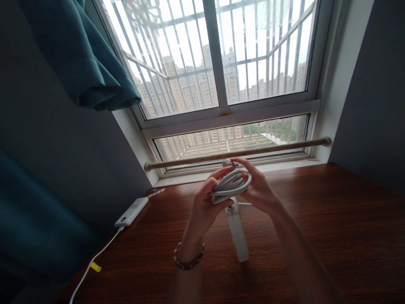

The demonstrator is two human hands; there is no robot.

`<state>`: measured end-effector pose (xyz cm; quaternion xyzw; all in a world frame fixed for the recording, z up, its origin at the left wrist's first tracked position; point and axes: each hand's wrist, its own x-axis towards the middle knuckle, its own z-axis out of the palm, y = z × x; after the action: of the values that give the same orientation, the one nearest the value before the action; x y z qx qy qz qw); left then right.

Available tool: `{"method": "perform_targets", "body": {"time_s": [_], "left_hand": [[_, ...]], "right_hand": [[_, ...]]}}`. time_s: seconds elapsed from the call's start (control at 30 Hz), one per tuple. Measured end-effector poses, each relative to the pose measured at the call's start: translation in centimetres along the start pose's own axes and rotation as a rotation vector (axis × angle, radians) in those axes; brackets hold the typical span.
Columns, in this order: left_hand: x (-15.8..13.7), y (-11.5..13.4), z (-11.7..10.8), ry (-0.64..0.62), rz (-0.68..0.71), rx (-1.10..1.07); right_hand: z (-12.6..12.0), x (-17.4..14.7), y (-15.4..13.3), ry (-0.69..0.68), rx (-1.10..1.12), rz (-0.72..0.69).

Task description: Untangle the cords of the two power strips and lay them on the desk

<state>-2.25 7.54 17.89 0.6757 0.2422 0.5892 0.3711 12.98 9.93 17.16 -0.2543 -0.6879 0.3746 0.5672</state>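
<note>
- Your left hand (202,204) has its fingers (219,173) grasping the left side of a coiled cable (232,188), with the thumb below and the other fingers bent around the loops.
- Your right hand (260,192) grips the same coil from the right, its index finger stretched over the top beside a pale plug-like end (227,163).
- The coiled cable is raised in front of you, between your two hands, above the far part of the brown bench (316,228); its pale loops lie bundled close together.
- Below the coil you have a long white block (238,238), running from just under your hands back toward you; its top end is partly covered by your left thumb.
- A short stretch of white cord (245,204) shows beside that top end, running toward your right hand; you cannot tell from here where it joins.
- You have a dark beaded bracelet (189,261) around your left wrist.
- On your left, near the bench's edge, lies a white device (132,212) with a dark round spot; a thin white cable (104,249) leads from it toward you, with a yellow tag (95,266) on it.
- Small round coloured stickers (157,193) sit just beyond that device.
- Ahead of you, a rail (237,156) crosses the barred window (221,76), and a teal curtain (104,84) hangs at its left.
</note>
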Motion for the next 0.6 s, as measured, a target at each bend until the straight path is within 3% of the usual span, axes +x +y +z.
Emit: {"method": "perform_targets", "body": {"time_s": [0.1,0.17,0.27,0.43,0.6], "left_hand": [[-0.1,-0.4,-1.2,0.052,0.001,-0.073],[-0.2,-0.9,-1.9,0.103,-0.04,-0.114],[-0.4,-1.5,-2.5,0.151,-0.116,-0.209],[-0.2,-2.4,-2.5,0.098,-0.172,-0.409],[-0.2,-2.8,-2.6,0.096,-0.223,-0.556]], "right_hand": [[-0.8,0.0,-0.4,-0.272,0.388,0.131],[-1.2,0.0,-0.4,-0.324,0.493,0.162],[-1.4,0.3,0.1,-0.274,0.577,0.144],[-1.1,0.8,1.4,-0.101,0.589,0.24],[-1.1,0.9,1.3,-0.089,0.555,0.229]]}}
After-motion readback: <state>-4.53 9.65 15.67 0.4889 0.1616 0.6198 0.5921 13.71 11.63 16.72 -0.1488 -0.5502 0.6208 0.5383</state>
